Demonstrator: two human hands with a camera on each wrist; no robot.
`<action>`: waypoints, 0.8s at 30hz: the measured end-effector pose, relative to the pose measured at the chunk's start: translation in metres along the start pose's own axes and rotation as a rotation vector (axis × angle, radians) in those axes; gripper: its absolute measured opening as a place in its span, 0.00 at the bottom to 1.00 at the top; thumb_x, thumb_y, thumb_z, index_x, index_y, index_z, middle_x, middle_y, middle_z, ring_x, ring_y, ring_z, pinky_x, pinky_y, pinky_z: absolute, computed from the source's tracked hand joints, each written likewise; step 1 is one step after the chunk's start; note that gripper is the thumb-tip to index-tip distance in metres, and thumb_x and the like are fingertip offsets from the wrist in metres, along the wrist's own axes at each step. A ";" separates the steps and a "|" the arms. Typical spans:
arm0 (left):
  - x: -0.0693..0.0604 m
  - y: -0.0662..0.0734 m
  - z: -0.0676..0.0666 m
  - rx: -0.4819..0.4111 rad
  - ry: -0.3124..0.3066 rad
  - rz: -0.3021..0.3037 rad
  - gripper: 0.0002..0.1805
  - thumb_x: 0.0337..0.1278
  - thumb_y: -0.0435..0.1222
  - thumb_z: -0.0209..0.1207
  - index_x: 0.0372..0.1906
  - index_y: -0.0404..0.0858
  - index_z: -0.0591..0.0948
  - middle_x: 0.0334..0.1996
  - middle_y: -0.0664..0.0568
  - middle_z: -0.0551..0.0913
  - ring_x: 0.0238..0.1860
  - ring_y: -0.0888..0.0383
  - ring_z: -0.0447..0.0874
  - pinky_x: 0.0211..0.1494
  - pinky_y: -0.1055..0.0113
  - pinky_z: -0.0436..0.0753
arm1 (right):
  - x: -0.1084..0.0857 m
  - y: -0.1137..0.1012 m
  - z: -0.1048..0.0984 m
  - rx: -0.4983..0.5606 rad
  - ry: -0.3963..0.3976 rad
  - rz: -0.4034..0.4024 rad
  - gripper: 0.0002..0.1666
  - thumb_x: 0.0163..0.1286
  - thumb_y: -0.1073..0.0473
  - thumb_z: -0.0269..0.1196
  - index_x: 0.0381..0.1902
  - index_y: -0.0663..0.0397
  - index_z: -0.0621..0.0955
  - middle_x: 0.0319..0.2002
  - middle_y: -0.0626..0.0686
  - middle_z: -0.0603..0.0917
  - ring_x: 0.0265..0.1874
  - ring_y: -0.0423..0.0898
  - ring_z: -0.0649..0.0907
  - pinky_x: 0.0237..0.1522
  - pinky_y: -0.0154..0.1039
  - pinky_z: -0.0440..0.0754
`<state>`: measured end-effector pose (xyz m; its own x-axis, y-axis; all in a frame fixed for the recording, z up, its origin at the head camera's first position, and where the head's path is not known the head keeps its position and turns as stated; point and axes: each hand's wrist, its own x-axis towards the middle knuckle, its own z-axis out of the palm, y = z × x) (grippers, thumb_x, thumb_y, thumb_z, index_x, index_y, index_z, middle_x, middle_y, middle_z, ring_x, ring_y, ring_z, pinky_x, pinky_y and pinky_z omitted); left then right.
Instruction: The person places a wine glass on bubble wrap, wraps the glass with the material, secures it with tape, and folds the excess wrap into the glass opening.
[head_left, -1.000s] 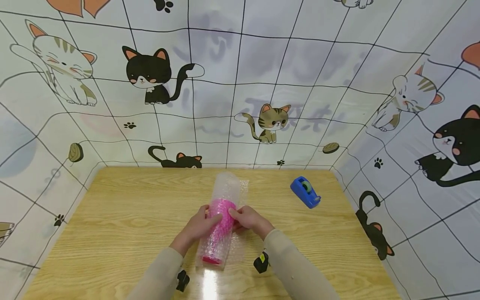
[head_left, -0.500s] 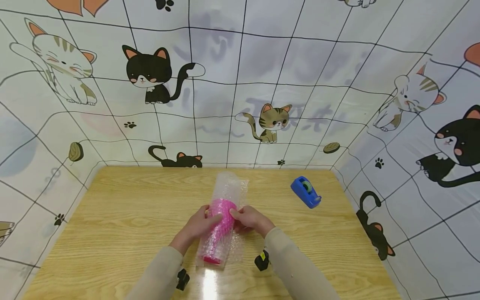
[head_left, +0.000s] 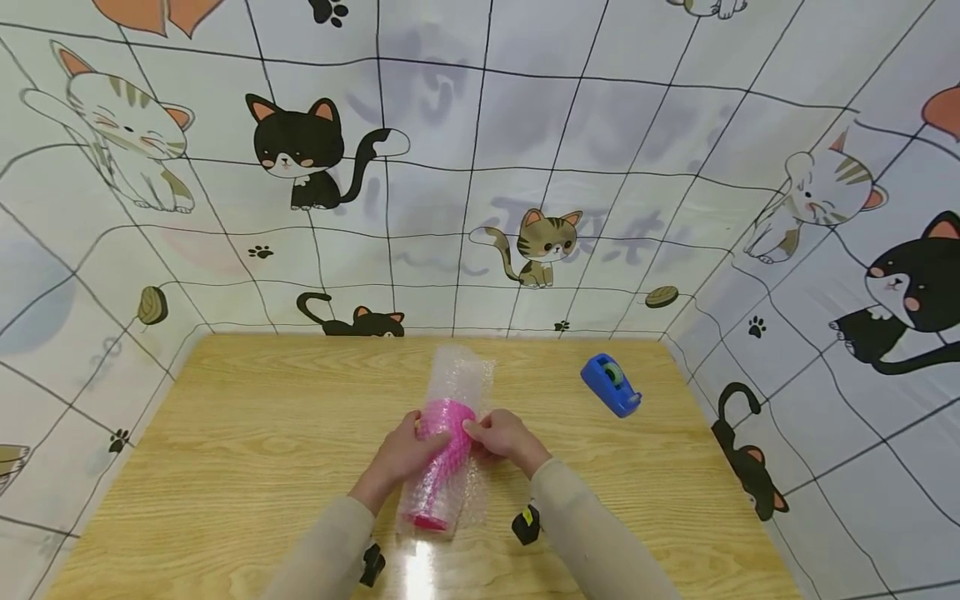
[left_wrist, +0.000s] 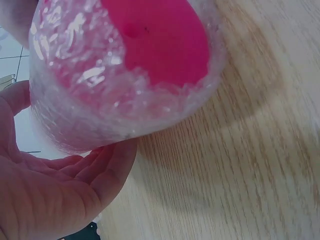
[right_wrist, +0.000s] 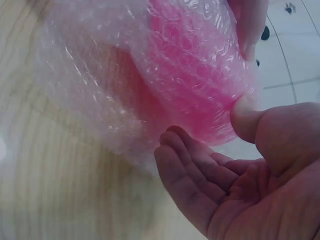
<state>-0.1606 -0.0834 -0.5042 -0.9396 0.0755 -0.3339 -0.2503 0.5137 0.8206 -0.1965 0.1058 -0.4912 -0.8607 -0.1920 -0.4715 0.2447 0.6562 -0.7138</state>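
A pink cylinder (head_left: 450, 415) lies wrapped in clear bubble wrap (head_left: 454, 372) at the middle of the table, its long side running away from me. Wrap sticks out well past its far end, and a loose flap shows on the right. The cylinder's smooth round pink end (left_wrist: 165, 42) shows through the wrap in the left wrist view. My left hand (head_left: 405, 457) grips the roll from the left, thumb on top. On the other side my right hand (head_left: 506, 436) holds it, thumb (right_wrist: 246, 119) pressed on the wrap and fingers low beside the flap.
A blue tape dispenser (head_left: 611, 385) with a green roll stands at the back right of the wooden table (head_left: 285, 417). Cat-printed cloth walls (head_left: 435, 192) enclose the table at the back and both sides.
The wrapped roll has shifted slightly to the right at its near end, with my left hand moving right along with it. My right hand has barely moved.
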 end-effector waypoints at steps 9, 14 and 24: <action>-0.003 -0.001 0.004 0.026 0.017 0.011 0.48 0.59 0.57 0.59 0.72 0.29 0.58 0.67 0.28 0.67 0.66 0.31 0.68 0.65 0.38 0.72 | -0.001 -0.005 -0.004 -0.011 -0.019 -0.053 0.26 0.73 0.46 0.57 0.37 0.68 0.82 0.33 0.62 0.86 0.34 0.56 0.87 0.40 0.47 0.88; -0.001 -0.002 0.006 0.033 0.030 0.034 0.49 0.57 0.58 0.60 0.71 0.29 0.59 0.65 0.29 0.70 0.64 0.32 0.71 0.63 0.39 0.73 | 0.002 -0.003 -0.006 0.041 -0.040 -0.037 0.33 0.69 0.38 0.58 0.33 0.67 0.82 0.32 0.63 0.87 0.34 0.59 0.88 0.40 0.48 0.87; -0.003 0.000 0.006 0.022 0.035 0.049 0.49 0.58 0.58 0.60 0.72 0.29 0.59 0.64 0.30 0.71 0.62 0.34 0.73 0.62 0.41 0.75 | 0.009 0.000 -0.007 0.016 -0.051 -0.016 0.32 0.68 0.36 0.58 0.32 0.63 0.82 0.31 0.60 0.87 0.34 0.56 0.88 0.39 0.46 0.87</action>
<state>-0.1566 -0.0781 -0.5058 -0.9583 0.0711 -0.2768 -0.1991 0.5287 0.8251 -0.2075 0.1086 -0.4919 -0.8411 -0.2395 -0.4849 0.2381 0.6411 -0.7296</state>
